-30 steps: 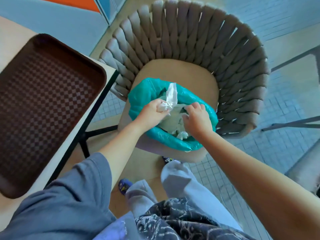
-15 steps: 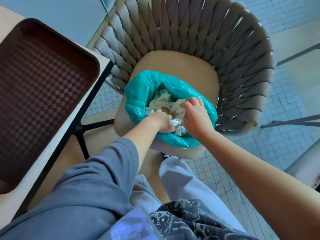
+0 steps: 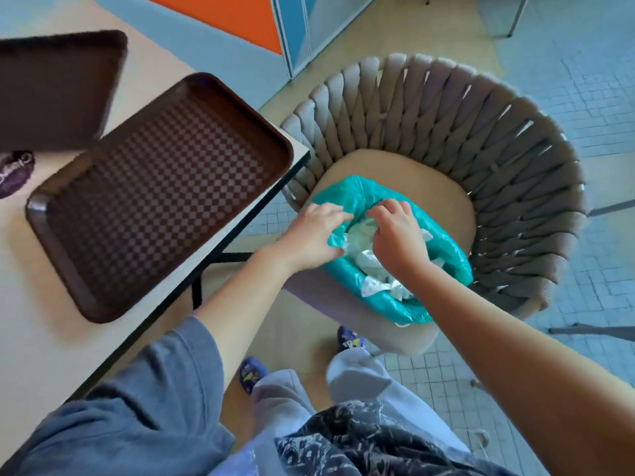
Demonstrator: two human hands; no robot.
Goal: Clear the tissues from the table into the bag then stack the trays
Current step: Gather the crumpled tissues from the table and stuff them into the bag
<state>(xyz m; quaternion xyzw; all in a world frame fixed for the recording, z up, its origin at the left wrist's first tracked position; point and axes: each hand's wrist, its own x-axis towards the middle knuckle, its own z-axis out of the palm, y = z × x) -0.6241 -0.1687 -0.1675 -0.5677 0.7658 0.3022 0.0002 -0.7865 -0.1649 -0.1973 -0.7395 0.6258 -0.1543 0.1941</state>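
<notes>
- Head view: teal bag (image 3: 443, 255) sits on the woven chair (image 3: 481, 159) seat, white tissues (image 3: 364, 255) inside.
- Left hand (image 3: 309, 238) grips the bag's near-left rim (fingers curled over the plastic).
- Right hand (image 3: 398, 238) reaches into the bag's mouth over the tissues; its grip I cannot tell.
- Left of the bag, two brown trays (image 3: 154, 194) lie unstacked on the desk (image 3: 44, 345).

Floor: pale small tiles (image 3: 584, 97)
Chair: grey woven back (image 3: 464, 139), tan seat
Wall: orange panel (image 3: 240, 15)
Counter: beige top (image 3: 41, 338)
</notes>
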